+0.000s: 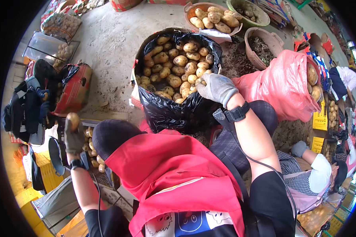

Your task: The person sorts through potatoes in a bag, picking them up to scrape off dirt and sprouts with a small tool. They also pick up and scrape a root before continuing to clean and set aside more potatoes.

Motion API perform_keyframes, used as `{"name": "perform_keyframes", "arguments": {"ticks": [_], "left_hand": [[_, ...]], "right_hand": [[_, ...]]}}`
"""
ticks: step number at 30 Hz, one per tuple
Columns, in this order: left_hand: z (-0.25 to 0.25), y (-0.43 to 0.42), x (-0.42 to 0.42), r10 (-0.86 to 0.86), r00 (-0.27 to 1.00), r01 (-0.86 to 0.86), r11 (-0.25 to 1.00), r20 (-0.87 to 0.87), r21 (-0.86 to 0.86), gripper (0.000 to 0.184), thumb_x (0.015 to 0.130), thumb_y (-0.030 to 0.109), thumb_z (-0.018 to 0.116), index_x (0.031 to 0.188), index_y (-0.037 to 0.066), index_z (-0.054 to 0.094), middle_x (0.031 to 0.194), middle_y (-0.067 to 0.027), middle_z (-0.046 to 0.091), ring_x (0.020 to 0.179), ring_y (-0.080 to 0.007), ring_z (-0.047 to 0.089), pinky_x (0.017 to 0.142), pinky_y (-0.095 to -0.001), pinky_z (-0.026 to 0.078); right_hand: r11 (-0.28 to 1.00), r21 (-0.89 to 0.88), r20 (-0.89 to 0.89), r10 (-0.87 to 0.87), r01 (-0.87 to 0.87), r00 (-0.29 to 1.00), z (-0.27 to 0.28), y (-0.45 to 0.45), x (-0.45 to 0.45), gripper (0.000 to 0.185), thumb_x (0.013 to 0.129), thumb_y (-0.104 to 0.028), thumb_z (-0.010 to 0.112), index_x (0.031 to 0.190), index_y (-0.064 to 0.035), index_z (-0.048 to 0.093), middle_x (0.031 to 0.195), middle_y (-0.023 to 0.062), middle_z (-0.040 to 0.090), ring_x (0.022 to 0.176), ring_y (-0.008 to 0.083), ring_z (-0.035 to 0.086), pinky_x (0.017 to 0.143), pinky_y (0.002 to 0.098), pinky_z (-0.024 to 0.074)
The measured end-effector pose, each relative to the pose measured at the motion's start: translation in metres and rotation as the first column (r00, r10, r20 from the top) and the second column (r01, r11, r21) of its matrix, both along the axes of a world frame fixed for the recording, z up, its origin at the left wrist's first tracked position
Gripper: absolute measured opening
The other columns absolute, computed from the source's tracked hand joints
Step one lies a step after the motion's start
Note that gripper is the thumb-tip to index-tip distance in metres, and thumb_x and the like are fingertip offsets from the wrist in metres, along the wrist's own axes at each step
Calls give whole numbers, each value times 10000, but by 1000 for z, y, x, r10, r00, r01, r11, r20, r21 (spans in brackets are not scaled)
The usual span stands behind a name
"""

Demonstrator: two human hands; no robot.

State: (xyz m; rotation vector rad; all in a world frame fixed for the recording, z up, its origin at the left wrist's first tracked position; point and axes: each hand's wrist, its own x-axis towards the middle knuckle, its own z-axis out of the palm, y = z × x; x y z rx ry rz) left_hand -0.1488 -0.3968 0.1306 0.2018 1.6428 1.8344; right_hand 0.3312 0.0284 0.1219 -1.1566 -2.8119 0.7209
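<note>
A large round container lined with a black plastic bag [168,114] stands in front of my knees, full of soil-marked potatoes [174,80]. My right hand [216,88], in a grey-white glove, reaches over its right rim, fingers curled round a potato [202,82] that is partly hidden. Out to the left, my left hand [73,138] wears a darker glove and holds up another potato [72,121] between its fingers. Below that hand, more potatoes [95,152] lie in a crate, partly covered by my knee.
A pink sack [279,87] of potatoes leans on my right. Behind it stand a pink basin [261,47] with soil, an orange basket [190,17] of potatoes and a green basin [265,17]. A red box [77,89] is at left. Another person [308,173] works at right.
</note>
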Motion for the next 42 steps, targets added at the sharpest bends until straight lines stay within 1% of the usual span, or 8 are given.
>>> {"name": "perform_keyframes", "arguments": {"ticks": [2,9,13,19,23,30,36,42], "left_hand": [[-58,-88,-39,230,785,-193,973,576,-125,451,993,358,711,1302,36,646,1274,-119,707,1141,-262,704,1056,-416,581],[-34,-28,-41,451,814,-331,878,366,-345,479,1067,295,507,1446,10,574,1516,-169,593,1454,-309,500,1263,-463,363],[9,131,-50,-238,970,243,944,51,-224,475,1121,287,509,1561,107,489,1496,-98,597,1297,-220,612,1086,-347,497],[-58,374,61,-822,569,535,338,34,-775,735,972,409,734,1611,193,444,1337,-89,695,1107,-181,684,953,-319,533],[-179,433,121,-992,115,437,11,44,-899,1009,867,398,781,1701,289,226,1456,-246,620,1326,-352,622,1135,-426,464],[-257,465,148,-987,112,141,-98,114,-985,957,816,349,811,1640,284,329,1420,-217,654,1256,-372,671,1059,-436,540],[-154,440,162,-817,528,835,449,231,-318,768,923,225,808,1579,283,413,1264,-46,650,948,-143,678,765,-279,565],[-25,399,197,-942,322,942,329,95,66,778,945,143,771,1613,98,375,1363,-74,642,1182,-177,663,985,-337,564]], "right_hand": [[999,39,-31,13,-12,999,-7,4,3,311,950,-342,646,1038,-60,741,938,273,741,904,463,725,815,553,572],[998,-6,-192,-59,59,980,10,15,1,263,963,-237,679,1166,-87,754,974,241,744,926,435,726,790,517,583],[994,54,-256,-82,99,963,30,10,-9,275,975,-352,652,971,-89,731,861,226,742,829,427,737,727,539,585],[992,-9,-109,-125,124,986,45,9,-13,297,953,-311,735,1103,-55,752,843,218,738,800,419,733,689,489,586],[991,-36,-158,-130,126,979,41,18,-16,294,943,-277,751,1112,-36,738,860,198,746,788,388,737,680,475,576],[994,-66,-89,-90,84,992,37,28,-19,341,936,-253,738,1201,-40,713,855,164,736,787,361,724,683,463,575],[998,-23,-147,-65,63,987,41,20,-13,375,941,-282,734,1199,-11,714,857,176,738,793,359,728,680,467,578],[991,-93,-122,-106,95,987,47,3,-20,544,932,-333,764,1324,27,650,1039,256,753,926,395,752,763,466,606]]}}
